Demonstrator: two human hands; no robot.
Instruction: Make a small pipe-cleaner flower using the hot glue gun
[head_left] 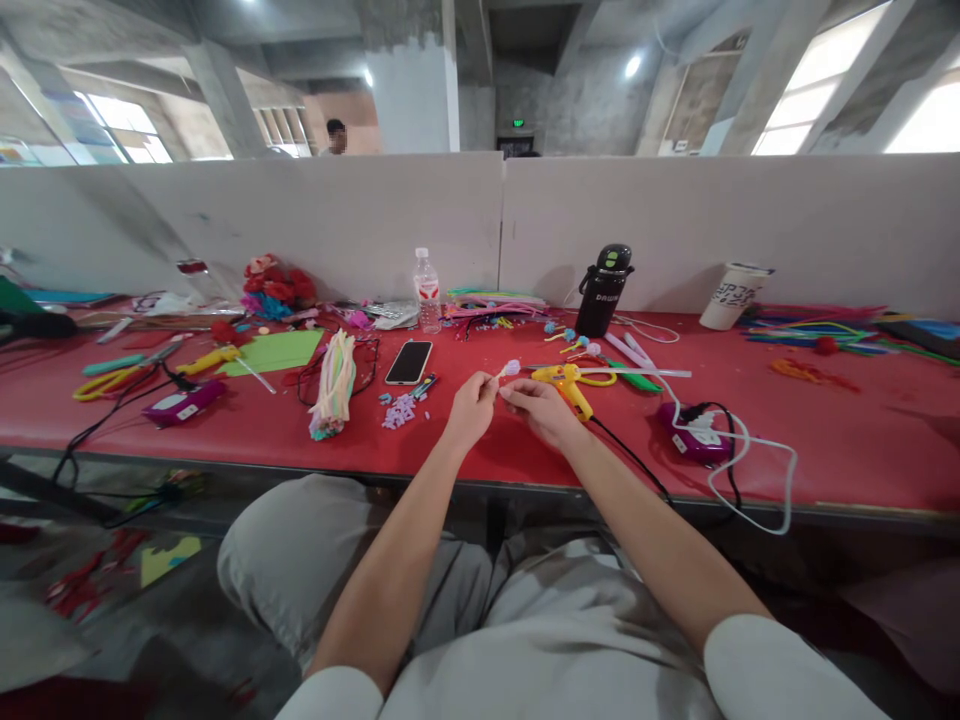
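My left hand [474, 402] is closed in a pinch on the pale stem of a small lilac craft flower [511, 368], whose head points up and to the right. Close beside it, my right hand [538, 404] has thumb and fingers pressed together just below the flower; whatever is between them is too small to make out. A yellow glue gun [564, 384] with a clear glue stick lies right behind my right hand. To the left of my left hand is a small pile of lilac pieces [401, 410].
Left of the phone [409, 362] lies a pale pipe-cleaner bundle [334, 385]. A water bottle [427, 290] and a black flask [604, 290] stand along the partition [315, 220]. Purple power strips [694, 437] with trailing cords lie at both sides; a white cup [731, 298] leans farther right.
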